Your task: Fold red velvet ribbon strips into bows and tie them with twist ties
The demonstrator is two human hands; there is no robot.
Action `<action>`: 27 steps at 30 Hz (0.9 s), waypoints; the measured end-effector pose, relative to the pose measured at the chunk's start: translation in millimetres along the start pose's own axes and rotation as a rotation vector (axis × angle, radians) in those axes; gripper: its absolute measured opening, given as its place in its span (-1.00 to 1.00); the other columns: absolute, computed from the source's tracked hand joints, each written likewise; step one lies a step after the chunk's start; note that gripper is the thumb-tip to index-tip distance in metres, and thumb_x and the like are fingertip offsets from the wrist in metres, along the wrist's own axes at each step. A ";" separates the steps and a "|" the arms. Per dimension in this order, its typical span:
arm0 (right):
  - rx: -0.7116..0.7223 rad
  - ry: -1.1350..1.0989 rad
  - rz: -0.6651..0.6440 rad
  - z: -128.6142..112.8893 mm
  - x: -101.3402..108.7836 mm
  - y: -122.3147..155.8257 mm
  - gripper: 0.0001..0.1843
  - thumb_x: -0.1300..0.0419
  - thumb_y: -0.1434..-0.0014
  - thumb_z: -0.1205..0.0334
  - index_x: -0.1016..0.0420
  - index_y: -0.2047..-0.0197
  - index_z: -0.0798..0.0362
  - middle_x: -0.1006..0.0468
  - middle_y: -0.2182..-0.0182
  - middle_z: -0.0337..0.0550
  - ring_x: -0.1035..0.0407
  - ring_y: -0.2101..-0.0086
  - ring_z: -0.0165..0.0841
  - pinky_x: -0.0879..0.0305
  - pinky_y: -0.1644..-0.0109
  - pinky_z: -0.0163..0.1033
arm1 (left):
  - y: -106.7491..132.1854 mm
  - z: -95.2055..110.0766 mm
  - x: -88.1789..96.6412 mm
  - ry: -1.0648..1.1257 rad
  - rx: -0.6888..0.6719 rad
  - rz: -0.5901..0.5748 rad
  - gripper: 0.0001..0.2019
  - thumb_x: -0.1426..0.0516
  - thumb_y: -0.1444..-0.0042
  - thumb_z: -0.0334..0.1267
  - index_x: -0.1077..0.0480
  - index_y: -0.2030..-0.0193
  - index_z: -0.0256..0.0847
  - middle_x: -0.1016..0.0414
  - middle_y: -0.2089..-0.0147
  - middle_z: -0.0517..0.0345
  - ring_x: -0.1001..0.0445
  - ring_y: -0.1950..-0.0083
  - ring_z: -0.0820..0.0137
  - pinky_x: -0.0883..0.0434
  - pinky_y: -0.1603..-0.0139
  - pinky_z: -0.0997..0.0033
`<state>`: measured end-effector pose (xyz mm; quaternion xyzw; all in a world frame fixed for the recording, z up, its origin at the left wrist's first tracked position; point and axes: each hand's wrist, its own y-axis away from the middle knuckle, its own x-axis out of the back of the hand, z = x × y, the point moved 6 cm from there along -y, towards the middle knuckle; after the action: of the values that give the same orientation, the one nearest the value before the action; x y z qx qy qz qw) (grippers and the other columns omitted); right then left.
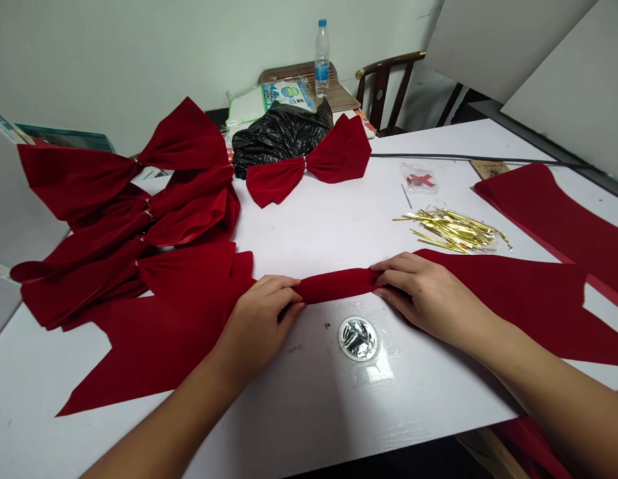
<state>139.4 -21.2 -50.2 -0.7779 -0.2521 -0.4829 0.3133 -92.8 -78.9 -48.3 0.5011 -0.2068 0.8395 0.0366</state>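
Observation:
A long red velvet ribbon [338, 285] lies across the table, narrowed into a folded band in its middle, with wide notched tails spreading to both sides. My left hand [266, 309] pinches the left end of that band. At its right end, my right hand [413, 289] grips the cloth between thumb and fingers. Several finished red bows [183, 143], gathered at their centres, are piled to the left. Another red bow [333, 156] rests farther back. Gold twist ties [453, 228] lie in a loose heap beyond my right hand.
A round silver disc [357, 338] is taped to the table near the front. More red cloth [558, 213] lies at the right. Behind are a black plastic bag [283, 130], a water bottle [322, 60], a small clear packet [420, 179] and a wooden chair [388, 90].

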 end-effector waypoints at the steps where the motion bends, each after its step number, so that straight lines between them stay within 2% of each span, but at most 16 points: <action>1: -0.008 -0.003 -0.005 0.4 -0.1 -0.1 -0.80 -0.15 -0.37 0.30 -0.62 0.15 0.11 -0.60 0.08 -0.04 -0.48 0.11 -0.23 -0.53 0.06 -0.08 | -0.3 0.5 0.2 -0.003 -0.002 0.003 -0.85 -0.18 -0.28 -0.32 -0.58 0.27 -0.24 -0.64 0.07 0.08 -0.59 0.01 0.29 -0.60 0.01 0.24; 8: -0.025 -0.033 0.012 4.7 -0.3 1.5 -0.82 -0.15 -0.37 0.30 -0.59 0.18 0.13 -0.61 0.16 -0.07 -0.48 0.17 -0.27 -0.49 0.11 -0.13 | -0.9 4.0 3.0 0.012 -0.013 0.051 -0.89 -0.22 -0.25 -0.37 -0.59 0.28 -0.26 -0.65 0.19 0.13 -0.61 0.12 0.36 -0.61 0.09 0.32; 15: -0.013 -0.071 0.040 9.2 0.6 4.2 -0.84 -0.19 -0.35 0.29 -0.51 0.29 0.11 -0.61 0.27 -0.15 -0.48 0.24 -0.33 -0.45 0.18 -0.21 | 5.4 0.6 4.0 0.050 0.021 0.134 -0.92 -0.25 -0.23 -0.35 -0.61 0.25 -0.21 -0.69 0.17 0.17 -0.66 0.12 0.37 -0.65 0.06 0.32; 17: -0.013 -0.069 0.056 9.9 1.6 4.5 -0.82 -0.21 -0.33 0.32 -0.46 0.36 0.11 -0.61 0.29 -0.15 -0.48 0.27 -0.34 -0.44 0.21 -0.23 | 6.9 1.1 3.9 0.063 0.001 0.165 -0.92 -0.25 -0.23 -0.35 -0.61 0.27 -0.20 -0.69 0.18 0.18 -0.67 0.16 0.37 -0.65 -0.06 0.20; 20: -0.009 -0.096 0.075 10.5 3.2 4.2 -0.76 -0.25 -0.28 0.37 -0.39 0.44 0.11 -0.62 0.29 -0.16 -0.49 0.28 -0.37 -0.41 0.24 -0.27 | 8.6 1.8 4.3 0.097 -0.013 0.198 -0.89 -0.24 -0.24 -0.35 -0.58 0.32 -0.21 -0.69 0.21 0.18 -0.68 0.19 0.37 -0.54 -0.30 -0.04; 24: -0.013 -0.133 0.100 10.8 5.9 2.9 -0.72 -0.30 -0.23 0.39 -0.37 0.49 0.10 -0.61 0.33 -0.22 -0.50 0.32 -0.41 -0.36 0.29 -0.32 | 9.2 -2.0 4.0 0.192 0.071 0.209 -0.88 -0.26 -0.21 -0.37 -0.54 0.37 -0.22 -0.69 0.21 0.17 -0.69 0.13 0.36 -0.57 -0.27 0.10; 27: -0.023 -0.130 0.109 11.7 6.6 2.5 -0.74 -0.31 -0.22 0.38 -0.39 0.48 0.09 -0.60 0.37 -0.22 -0.49 0.33 -0.41 -0.34 0.31 -0.32 | 9.4 -4.5 3.3 0.250 0.114 0.217 -0.86 -0.27 -0.19 -0.37 -0.50 0.41 -0.22 -0.68 0.25 0.20 -0.68 0.17 0.39 -0.58 -0.26 0.12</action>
<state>150.7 -13.8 -48.7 -0.8238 -0.2236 -0.4163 0.3132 -100.7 -86.3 -50.3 0.3687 -0.2056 0.9047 -0.0572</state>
